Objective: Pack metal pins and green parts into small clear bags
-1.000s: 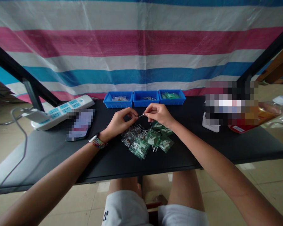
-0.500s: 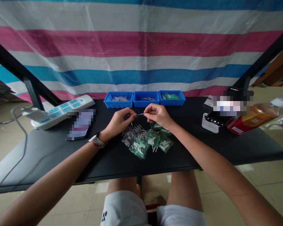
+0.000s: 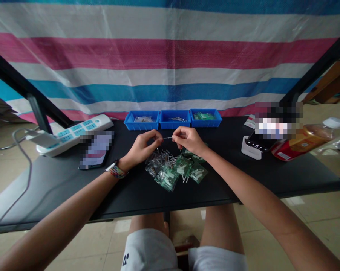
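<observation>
My left hand (image 3: 144, 146) and my right hand (image 3: 187, 139) meet above the black table (image 3: 59, 180), each pinching one end of a thin metal pin (image 3: 167, 137) held level between them. Just below them lies a heap of small clear and green bags (image 3: 174, 169) with loose pins scattered among them. A beaded band is on my left wrist.
Three blue bins (image 3: 172, 119) stand in a row at the table's back edge, holding small parts. A white power strip (image 3: 74, 133) and a phone (image 3: 96, 149) lie at the left. At the right are a white stand with a phone (image 3: 253, 145) and a bottle (image 3: 308, 139).
Both hands have stayed together on the pin, shifting only slightly; the view has moved a little.
</observation>
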The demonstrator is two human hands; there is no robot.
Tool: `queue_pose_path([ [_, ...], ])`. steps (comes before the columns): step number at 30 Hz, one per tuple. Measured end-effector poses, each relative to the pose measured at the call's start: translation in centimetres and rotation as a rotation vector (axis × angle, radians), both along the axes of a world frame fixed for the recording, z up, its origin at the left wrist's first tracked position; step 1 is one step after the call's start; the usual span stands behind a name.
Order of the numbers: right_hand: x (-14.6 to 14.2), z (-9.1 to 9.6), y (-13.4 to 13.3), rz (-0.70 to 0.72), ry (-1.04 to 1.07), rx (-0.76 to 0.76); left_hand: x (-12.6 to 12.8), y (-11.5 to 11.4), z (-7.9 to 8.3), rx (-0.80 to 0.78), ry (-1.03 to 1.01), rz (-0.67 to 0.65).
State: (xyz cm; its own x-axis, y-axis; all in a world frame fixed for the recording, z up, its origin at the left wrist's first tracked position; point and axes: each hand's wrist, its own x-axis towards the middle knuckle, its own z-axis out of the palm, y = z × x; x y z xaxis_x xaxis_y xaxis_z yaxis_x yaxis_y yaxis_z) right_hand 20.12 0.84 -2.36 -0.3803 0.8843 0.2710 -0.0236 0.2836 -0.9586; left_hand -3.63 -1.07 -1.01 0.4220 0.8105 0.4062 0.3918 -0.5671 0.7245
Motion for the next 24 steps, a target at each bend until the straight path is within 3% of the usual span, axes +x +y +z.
queue_pose_path([
  [8,-0.14,-0.16,-0.11,-0.015,-0.03,0.029,0.12,0.09,-0.06,0.03,0.018,0.019],
  [17,-0.32,0.02,-0.24,0.005,0.086,-0.052,0.02,0.46,-0.44,0.067,0.035,0.053],
  [24,-0.17,0.14,-0.02,-0.074,0.073,0.005,0.06,0.3,-0.51,0.045,0.057,0.033],
])
